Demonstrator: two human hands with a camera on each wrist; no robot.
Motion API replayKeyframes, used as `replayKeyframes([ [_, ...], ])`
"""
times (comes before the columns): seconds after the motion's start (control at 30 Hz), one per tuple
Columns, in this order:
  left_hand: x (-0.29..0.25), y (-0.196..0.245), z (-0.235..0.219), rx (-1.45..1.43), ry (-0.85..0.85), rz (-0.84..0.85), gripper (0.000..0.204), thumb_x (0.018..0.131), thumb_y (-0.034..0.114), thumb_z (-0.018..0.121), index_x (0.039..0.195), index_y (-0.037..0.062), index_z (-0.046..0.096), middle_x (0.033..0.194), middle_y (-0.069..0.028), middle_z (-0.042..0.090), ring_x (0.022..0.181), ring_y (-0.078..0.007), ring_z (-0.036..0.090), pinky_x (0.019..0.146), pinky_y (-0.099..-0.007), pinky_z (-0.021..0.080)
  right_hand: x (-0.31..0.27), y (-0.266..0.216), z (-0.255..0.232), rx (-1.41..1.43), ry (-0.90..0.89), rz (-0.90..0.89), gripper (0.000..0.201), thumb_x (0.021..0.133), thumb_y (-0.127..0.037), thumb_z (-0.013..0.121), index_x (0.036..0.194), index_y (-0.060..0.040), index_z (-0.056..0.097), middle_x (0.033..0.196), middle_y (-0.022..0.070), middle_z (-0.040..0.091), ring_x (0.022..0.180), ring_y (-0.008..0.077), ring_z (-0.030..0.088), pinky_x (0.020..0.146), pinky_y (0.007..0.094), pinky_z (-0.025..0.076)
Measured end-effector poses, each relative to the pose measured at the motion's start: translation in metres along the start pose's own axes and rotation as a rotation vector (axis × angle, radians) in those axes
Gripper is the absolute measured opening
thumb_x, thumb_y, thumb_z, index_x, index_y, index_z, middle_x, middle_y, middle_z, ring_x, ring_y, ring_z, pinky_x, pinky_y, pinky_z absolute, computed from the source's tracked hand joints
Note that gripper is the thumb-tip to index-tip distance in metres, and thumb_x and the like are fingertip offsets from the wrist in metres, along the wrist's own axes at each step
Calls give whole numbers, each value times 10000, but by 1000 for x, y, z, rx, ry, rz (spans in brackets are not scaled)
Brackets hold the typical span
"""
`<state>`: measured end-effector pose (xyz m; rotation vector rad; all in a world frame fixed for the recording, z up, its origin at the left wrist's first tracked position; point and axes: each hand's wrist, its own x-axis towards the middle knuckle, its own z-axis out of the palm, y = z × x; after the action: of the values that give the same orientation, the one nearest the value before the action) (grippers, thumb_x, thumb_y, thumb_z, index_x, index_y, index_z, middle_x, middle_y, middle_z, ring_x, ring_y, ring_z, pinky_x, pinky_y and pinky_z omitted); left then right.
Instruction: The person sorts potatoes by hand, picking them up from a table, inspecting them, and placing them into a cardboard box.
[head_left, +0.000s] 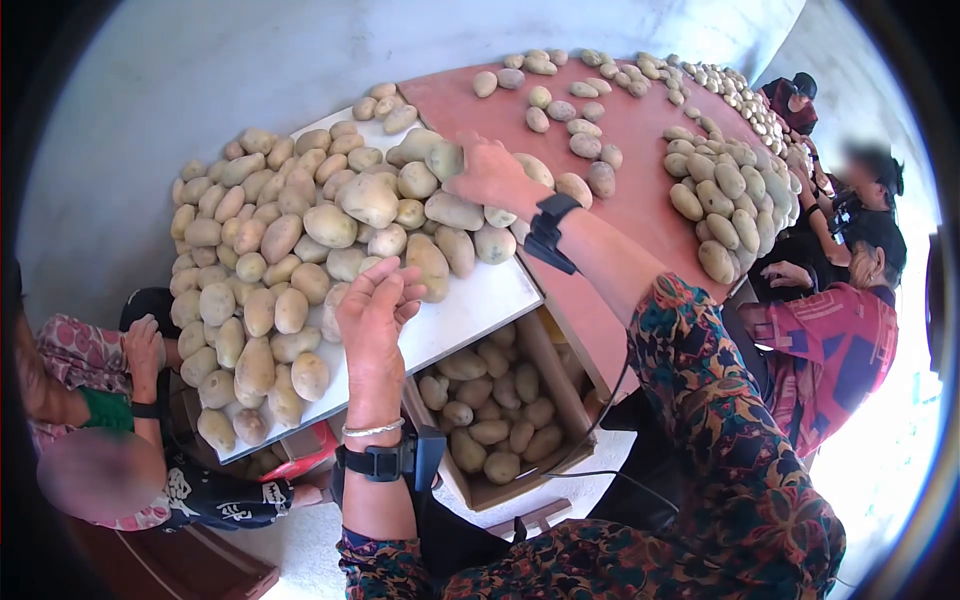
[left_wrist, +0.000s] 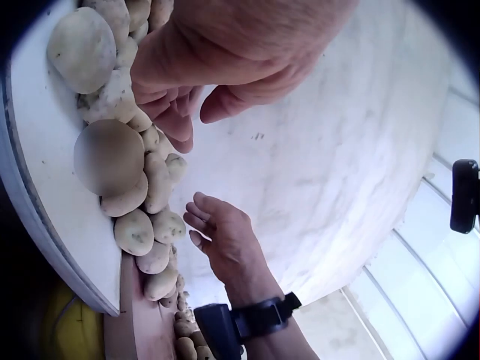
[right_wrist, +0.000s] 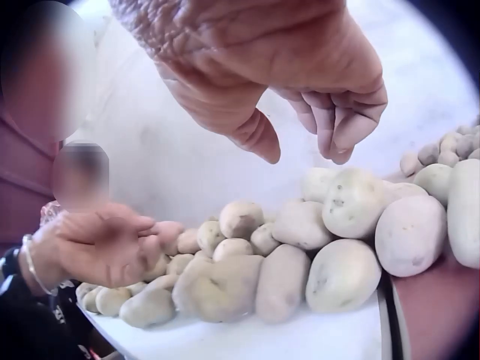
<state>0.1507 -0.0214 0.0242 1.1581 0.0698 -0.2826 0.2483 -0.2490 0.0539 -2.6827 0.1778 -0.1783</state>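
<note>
A big heap of potatoes (head_left: 300,225) covers the white board (head_left: 480,292). Over its far right edge my right hand (head_left: 492,178) reaches down; the right wrist view shows its thumb apart from the bent fingers (right_wrist: 352,124), nothing between them, close above a pale potato (right_wrist: 352,202). In the head view the fingertips overlap a greenish potato (head_left: 444,160). My left hand (head_left: 375,310) hovers at the near side of the heap, palm turned up and fingers loosely curled, holding nothing. A long potato (head_left: 428,268) lies just beyond its fingertips.
Below the board's edge stands a cardboard box (head_left: 580,415) with potatoes inside. A reddish tabletop (head_left: 640,150) adjoins on the right, with scattered potatoes and a large pile (head_left: 730,200). People sit at the right and the left. A thin cable (head_left: 625,475) hangs near the box.
</note>
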Motion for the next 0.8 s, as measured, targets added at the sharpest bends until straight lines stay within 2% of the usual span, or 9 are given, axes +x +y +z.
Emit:
replayKeyframes([
  [0.1,-2,3,0,14,-2,3,340,919,117,600,1217,-35,538,1032,-141,676,826,-156,655,709,-234,517,17,-5,4,-55,-11,6,638,693,-266,736,1236,-11,520,1187,202,603,1201,361,514,966,443,479],
  [0.23,-3,2,-3,4,-2,12,339,919,111,595,1218,-40,540,1027,-143,676,832,-154,654,712,-235,516,18,-7,-3,-21,-78,-8,658,689,-287,752,1251,-18,541,1175,217,614,1170,349,547,950,437,483],
  [0.3,1,4,-2,6,-6,23,346,925,119,584,1227,-42,539,1044,-141,679,834,-150,655,715,-241,517,13,-1,-10,288,25,-52,661,684,-316,766,1242,-28,560,1143,220,631,1113,323,594,923,414,490],
  [0.33,3,4,-2,3,-6,18,346,925,119,584,1227,-42,539,1044,-141,679,834,-150,655,715,-241,517,7,3,-11,284,20,-48,661,684,-316,766,1242,-28,560,1143,220,631,1113,323,594,923,414,490],
  [0.4,5,3,-4,43,8,36,340,932,125,565,1225,-46,547,1049,-133,687,828,-145,655,711,-242,515,-13,1,-19,597,96,-192,683,681,-323,781,1247,-19,551,1124,210,642,1039,291,633,898,386,491],
  [0.47,16,-2,-12,45,34,11,309,939,110,546,1207,-43,574,1036,-130,697,841,-141,652,720,-241,509,-44,4,-25,637,97,-196,683,692,-296,782,1248,18,537,1090,176,646,1002,255,635,884,359,494],
  [0.6,19,-2,-24,43,-4,14,304,939,116,563,1199,-41,575,1061,-139,690,862,-155,660,732,-238,514,-139,-23,-44,833,-97,-102,647,729,-269,754,1243,42,513,1062,136,623,1033,190,589,909,335,472],
  [0.67,21,7,-21,9,-9,68,316,913,99,589,1179,-72,567,1016,-173,693,826,-181,676,701,-241,527,-181,-16,-24,962,-153,100,608,757,-281,727,1235,29,516,1077,132,618,1054,186,578,925,330,460],
  [0.8,22,6,-24,29,-23,69,318,912,90,585,1177,-84,555,1020,-183,689,833,-182,676,698,-234,525,-224,0,8,700,-500,278,586,770,-308,710,1216,23,523,1087,161,614,1039,232,592,931,346,459],
])
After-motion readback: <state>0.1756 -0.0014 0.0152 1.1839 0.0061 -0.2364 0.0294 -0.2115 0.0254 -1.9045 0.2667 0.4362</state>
